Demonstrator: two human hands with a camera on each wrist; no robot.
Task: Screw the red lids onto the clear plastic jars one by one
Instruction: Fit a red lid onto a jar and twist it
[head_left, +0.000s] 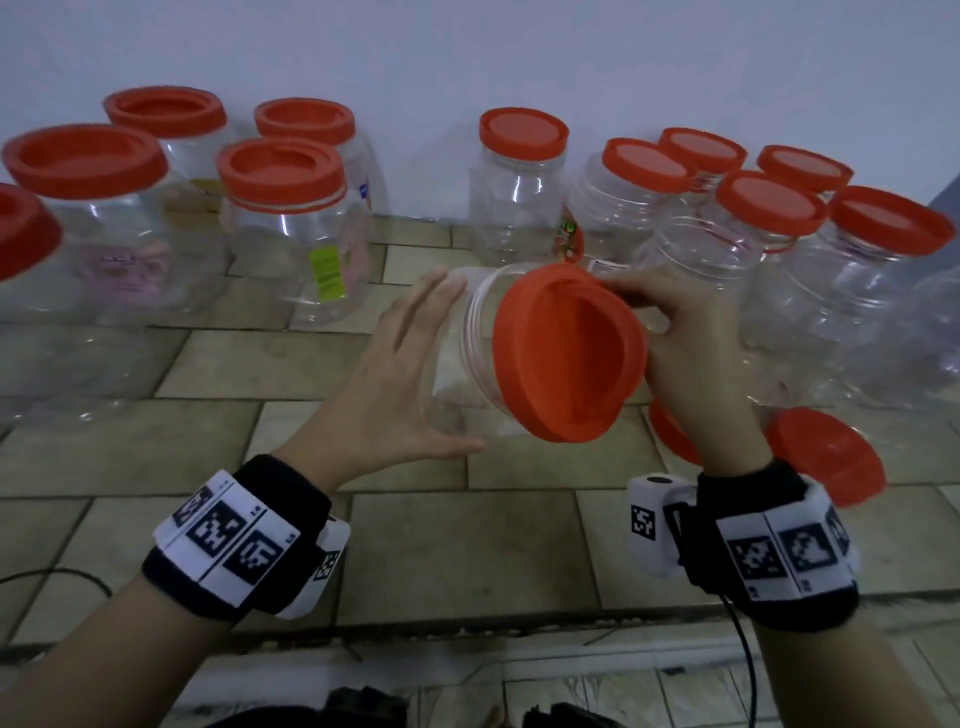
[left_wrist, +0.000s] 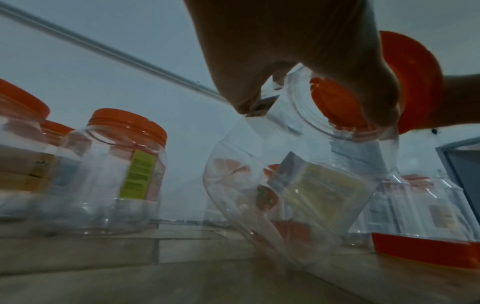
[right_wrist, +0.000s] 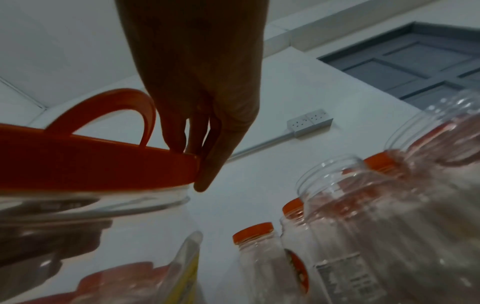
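A clear plastic jar (head_left: 457, 364) is tilted above the tiled floor, its mouth toward me. My left hand (head_left: 410, 358) wraps its body, fingers over the top and thumb underneath. A red lid (head_left: 566, 353) sits on the jar's mouth. My right hand (head_left: 665, 322) grips the lid's far right rim with curled fingers. In the left wrist view my left hand (left_wrist: 298, 61) curls around the jar (left_wrist: 298, 195) just below the lid (left_wrist: 415, 78). In the right wrist view the fingertips of my right hand (right_wrist: 205, 133) pinch the lid's rim (right_wrist: 103, 164) above the jar's neck (right_wrist: 103, 205).
Several lidded jars (head_left: 291, 228) stand at the left and along the white wall (head_left: 519, 187). An open jar (head_left: 696, 254) stands behind my right hand. Two loose red lids (head_left: 826, 452) (head_left: 672, 431) lie on the tiled floor (head_left: 467, 545). A black cable (head_left: 743, 649) runs from my right wrist.
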